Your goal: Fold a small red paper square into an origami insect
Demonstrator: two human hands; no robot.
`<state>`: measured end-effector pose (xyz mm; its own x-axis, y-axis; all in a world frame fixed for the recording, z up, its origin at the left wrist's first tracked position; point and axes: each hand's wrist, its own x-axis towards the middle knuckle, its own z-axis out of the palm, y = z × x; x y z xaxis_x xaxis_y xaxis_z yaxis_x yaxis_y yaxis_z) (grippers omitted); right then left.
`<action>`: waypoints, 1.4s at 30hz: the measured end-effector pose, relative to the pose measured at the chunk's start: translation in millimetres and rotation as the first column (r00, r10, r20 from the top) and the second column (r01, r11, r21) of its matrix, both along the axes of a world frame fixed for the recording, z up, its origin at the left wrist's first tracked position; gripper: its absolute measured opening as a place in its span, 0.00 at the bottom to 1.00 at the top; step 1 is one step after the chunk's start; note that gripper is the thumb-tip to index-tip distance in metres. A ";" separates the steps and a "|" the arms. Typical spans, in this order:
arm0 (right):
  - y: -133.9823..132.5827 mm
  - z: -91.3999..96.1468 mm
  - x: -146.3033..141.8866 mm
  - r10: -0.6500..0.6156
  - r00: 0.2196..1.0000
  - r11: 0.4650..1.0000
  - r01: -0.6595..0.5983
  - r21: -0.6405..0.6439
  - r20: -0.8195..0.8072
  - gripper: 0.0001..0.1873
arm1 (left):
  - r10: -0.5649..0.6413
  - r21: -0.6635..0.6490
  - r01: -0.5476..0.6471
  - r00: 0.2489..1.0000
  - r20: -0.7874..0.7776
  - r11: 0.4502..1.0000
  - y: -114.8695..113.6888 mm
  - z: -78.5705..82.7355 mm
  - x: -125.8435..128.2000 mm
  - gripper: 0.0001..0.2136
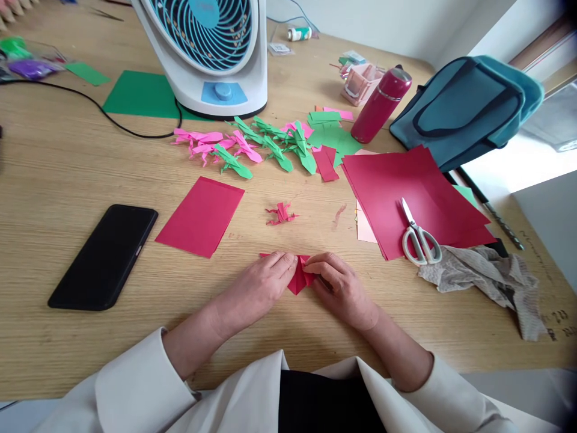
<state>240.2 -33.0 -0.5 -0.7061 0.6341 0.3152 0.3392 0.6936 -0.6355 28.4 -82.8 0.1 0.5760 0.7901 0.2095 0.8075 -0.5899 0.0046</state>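
A partly folded piece of red origami paper point(297, 282) lies on the table right in front of me, its lower tip pointing toward my body. My left hand point(268, 279) presses on its left side with the fingers held together. On the right side, my right hand point(340, 285) grips the paper's edge with bent fingers. Parts of the folded paper are hidden under both hands. Just beyond sits a small finished red origami figure point(282, 213) with thin legs. To its left lies a rectangle of red paper point(201, 218).
A black phone point(103, 257) lies at left. Pink and green origami figures point(274, 144) cluster before a white fan point(220, 66). White-handled scissors point(419, 237) rest on red sheets point(451, 213) at right, near a crumpled cloth point(487, 276), a red bottle point(381, 103) and a teal bag point(464, 108).
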 end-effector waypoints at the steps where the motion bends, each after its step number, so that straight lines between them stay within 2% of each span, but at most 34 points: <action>1: -0.3 0.0 0.1 0.005 1.000 1.000 -0.005 0.010 0.009 0.15 | 0.002 -0.013 -0.002 1.000 0.002 1.000 -0.1 -0.5 -0.2 0.16; 5: -1.6 -1.3 0.2 0.018 0.999 0.999 -0.020 0.049 0.043 0.12 | 0.020 -0.058 -0.020 1.000 0.003 0.998 -0.6 -1.1 -0.5 0.16; 13: 0.4 -1.6 1.1 0.105 0.991 0.989 -0.113 0.100 0.084 0.09 | 0.026 -0.059 -0.027 1.000 -0.009 0.998 -0.1 1.1 0.3 0.15; 21: -2.7 -0.7 -0.8 -0.026 0.998 0.998 0.022 0.058 0.059 0.15 | 0.007 -0.006 -0.007 0.999 0.034 1.000 -0.3 -4.7 -1.8 0.14; 25: -2.2 -3.3 -4.2 -0.069 0.996 0.995 0.065 0.077 0.054 0.15 | -0.001 0.018 0.000 1.000 0.022 1.000 -0.7 -4.7 -1.6 0.14; 29: -0.1 -5.2 -6.6 -0.097 0.995 0.995 0.097 0.017 0.013 0.14 | -0.009 0.037 0.009 1.000 0.003 0.999 -1.2 -3.7 -1.3 0.14; 33: 1.2 -4.4 -7.6 -0.072 0.997 0.997 0.071 -0.032 -0.019 0.14 | -0.009 0.028 0.010 1.000 -0.004 1.000 -1.1 -2.6 -0.7 0.15; 42: 0.2 -3.4 -5.9 -0.020 1.000 1.000 0.020 0.009 0.003 0.17 | 0.005 0.023 -0.005 1.000 0.000 1.000 -1.0 -2.9 -0.1 0.15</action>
<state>234.2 -32.9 -3.9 -0.6945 0.6453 0.3183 0.3550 0.6921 -0.6285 28.4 -83.7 -2.8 0.5725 0.7877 0.2276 0.8102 -0.5861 -0.0094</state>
